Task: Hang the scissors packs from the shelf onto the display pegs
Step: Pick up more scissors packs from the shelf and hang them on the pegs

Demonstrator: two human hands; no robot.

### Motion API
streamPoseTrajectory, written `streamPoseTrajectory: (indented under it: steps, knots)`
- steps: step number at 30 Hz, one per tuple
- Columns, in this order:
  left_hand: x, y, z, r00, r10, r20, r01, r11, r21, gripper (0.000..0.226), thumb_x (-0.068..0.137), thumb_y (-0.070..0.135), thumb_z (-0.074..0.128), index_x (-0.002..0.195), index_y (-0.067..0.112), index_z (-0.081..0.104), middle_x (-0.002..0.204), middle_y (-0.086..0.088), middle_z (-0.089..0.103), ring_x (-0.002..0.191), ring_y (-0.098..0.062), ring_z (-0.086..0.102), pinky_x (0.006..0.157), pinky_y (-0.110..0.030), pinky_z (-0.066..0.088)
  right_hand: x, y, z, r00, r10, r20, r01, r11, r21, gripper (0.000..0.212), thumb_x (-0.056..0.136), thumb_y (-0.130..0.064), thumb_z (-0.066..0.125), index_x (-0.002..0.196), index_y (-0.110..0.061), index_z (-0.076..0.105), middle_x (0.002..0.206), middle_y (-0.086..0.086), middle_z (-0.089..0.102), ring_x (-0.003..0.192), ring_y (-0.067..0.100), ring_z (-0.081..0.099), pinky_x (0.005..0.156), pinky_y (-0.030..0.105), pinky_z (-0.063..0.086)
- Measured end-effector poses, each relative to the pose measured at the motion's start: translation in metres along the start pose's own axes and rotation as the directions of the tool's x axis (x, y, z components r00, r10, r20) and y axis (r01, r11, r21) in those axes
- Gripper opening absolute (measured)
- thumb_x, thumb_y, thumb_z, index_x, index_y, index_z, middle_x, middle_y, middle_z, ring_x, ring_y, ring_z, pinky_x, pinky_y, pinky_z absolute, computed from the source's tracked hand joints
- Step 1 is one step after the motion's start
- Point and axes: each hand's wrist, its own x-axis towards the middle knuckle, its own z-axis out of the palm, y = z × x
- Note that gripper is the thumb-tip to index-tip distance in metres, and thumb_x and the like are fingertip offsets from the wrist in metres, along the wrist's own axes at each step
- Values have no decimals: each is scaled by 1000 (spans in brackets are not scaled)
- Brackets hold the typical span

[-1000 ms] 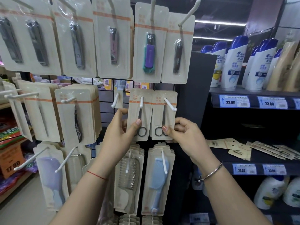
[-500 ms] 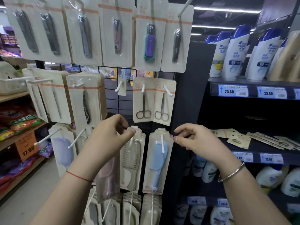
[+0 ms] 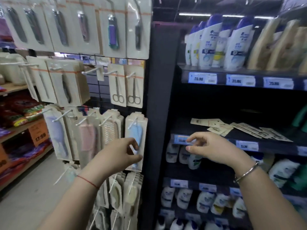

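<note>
Two beige scissors packs hang side by side on white pegs of the display, the left pack [image 3: 117,85] and the right pack [image 3: 134,87]. Several more scissors packs [image 3: 235,127] lie flat on the dark shelf to the right. My left hand [image 3: 119,154] is low in front of the comb packs, fingers loosely curled and holding nothing. My right hand [image 3: 211,146] hovers empty by the shelf's front edge, below and left of the loose packs, fingers apart.
Nail clipper packs [image 3: 113,30] hang in the top row, comb and brush packs [image 3: 135,138] below the scissors. An empty white peg [image 3: 90,71] juts out left of the scissors. Shampoo bottles [image 3: 214,42] fill the upper shelf; more bottles stand below.
Both hands let go of the two hung scissors packs and dropped downward. My right hand moved right toward the shelf with the loose packs. The view swung to the right.
</note>
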Motion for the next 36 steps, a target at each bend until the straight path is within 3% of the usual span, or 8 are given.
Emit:
streamPoseTrajectory:
  steps: [5,8,11,14,21,26,32,36]
  knots:
    - [7,43,55,997,75,3,-75,996,55,17,82,37,67,86,22,59,81,6,63,76,-15,57,65,-26,41,-26,56,-38,999,45,-8,-46,999,-22,18,82,-42,70,98,-36,65,84,-6,72,79,14,68,79,41,57]
    - [15,72,85,994,108,23,-109,994,25,18,81,36,67,74,31,51,74,10,57,76,-13,56,64,-26,41,-44,84,-62,997,73,-26,-74,997,-8,21,84,-40,69,103,-31,66,91,-5,70,75,9,63,71,29,52]
    - [28,96,108,994,103,47,-103,995,3,12,81,35,66,85,26,59,80,9,60,80,-14,60,71,-29,49,-54,109,-83,993,92,-70,-94,995,-28,22,85,-39,68,105,-29,66,97,-8,69,87,6,63,64,18,43]
    - [43,120,125,992,119,46,-119,993,-7,17,80,37,65,88,22,61,84,6,63,80,-15,62,70,-31,50,-56,136,-104,986,124,-108,-129,991,-34,21,84,-39,69,104,-31,66,100,-10,67,93,6,62,65,18,44]
    - [95,165,154,981,190,36,-188,981,-41,16,84,35,64,89,20,62,87,3,67,80,-17,64,69,-33,52,-34,197,-144,956,191,-222,-192,981,20,22,82,-37,72,102,-30,67,97,-6,68,90,10,65,71,21,46]
    - [150,185,167,962,274,18,-270,955,-120,11,85,35,64,87,25,60,82,8,65,72,-13,64,55,-25,49,-3,237,-164,929,219,-297,-209,976,66,13,82,-30,73,94,-28,71,93,0,69,77,8,60,65,20,42]
    - [219,198,180,926,377,30,-368,916,-158,8,87,22,63,94,25,64,89,14,62,83,0,60,78,-25,53,48,279,-176,904,257,-341,-235,966,107,9,82,-21,75,88,-23,68,78,-4,65,73,9,58,65,21,43]
    - [268,189,190,908,411,88,-398,908,-135,21,85,14,64,103,26,66,107,8,62,98,-5,59,89,-22,50,82,304,-173,895,303,-328,-262,951,163,14,79,-15,78,89,-19,69,81,1,70,78,14,62,72,22,49]
